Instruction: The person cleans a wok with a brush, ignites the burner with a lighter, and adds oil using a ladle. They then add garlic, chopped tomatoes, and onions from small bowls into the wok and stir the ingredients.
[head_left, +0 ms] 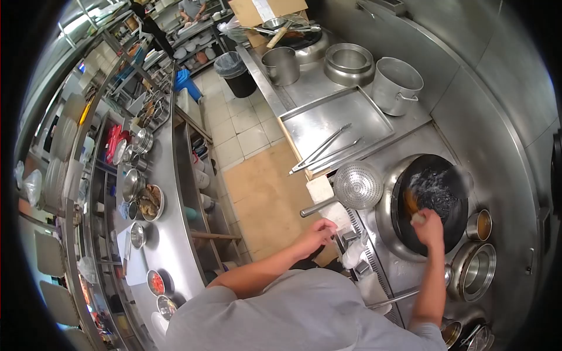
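Note:
Over the near left part of a dark wok [453, 219] is my right hand [428, 227], its fingers closed around a small pale thing I cannot make out. Shiny wet streaks and an orange-brown patch show inside the wok. My left hand [318, 237] is held in front of my body, near the handle of a perforated ladle [358, 186]. Its fingers are bent together; whether they hold something is too small to tell. The ladle rests left of the wok, beside folded white cloths [354, 253].
Metal tongs [328, 151] lie on a steel tray [339, 126]. Pots [398, 85] stand behind it. A small pot of brown liquid [480, 225] is right of the wok. On the left counter [175, 234] are bowls, one with red pieces [157, 283]. People work far back.

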Tool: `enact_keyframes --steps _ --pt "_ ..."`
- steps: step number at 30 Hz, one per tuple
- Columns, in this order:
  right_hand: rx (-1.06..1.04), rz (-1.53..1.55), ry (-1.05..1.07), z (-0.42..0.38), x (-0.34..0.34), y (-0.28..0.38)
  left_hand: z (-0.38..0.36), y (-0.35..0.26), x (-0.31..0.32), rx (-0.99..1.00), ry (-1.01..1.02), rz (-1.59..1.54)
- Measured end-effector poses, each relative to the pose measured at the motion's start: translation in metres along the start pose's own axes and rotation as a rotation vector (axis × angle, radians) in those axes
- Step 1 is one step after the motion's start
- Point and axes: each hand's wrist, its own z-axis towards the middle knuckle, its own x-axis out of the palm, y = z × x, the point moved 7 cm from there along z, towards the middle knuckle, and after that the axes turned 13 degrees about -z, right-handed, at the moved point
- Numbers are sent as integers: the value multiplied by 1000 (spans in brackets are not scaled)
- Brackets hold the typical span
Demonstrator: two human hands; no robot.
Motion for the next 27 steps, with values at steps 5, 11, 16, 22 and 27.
enact_keyframes --steps 5,11,16,22,27 --pt "459 -1 -26 -45 -25 -114 6 0 -12 10 -50 67" --pt "792 308 -964 -191 89 -181 27 2 34 -92 55 126" --pt "1287 571 -693 -298 275 -140 71 11 42 -233 243 218" --pt "1285 346 -580 -321 257 -68 101 -2 79 -214 362 314" --pt "1262 335 -715 -309 238 -33 92 -5 103 -246 447 301"
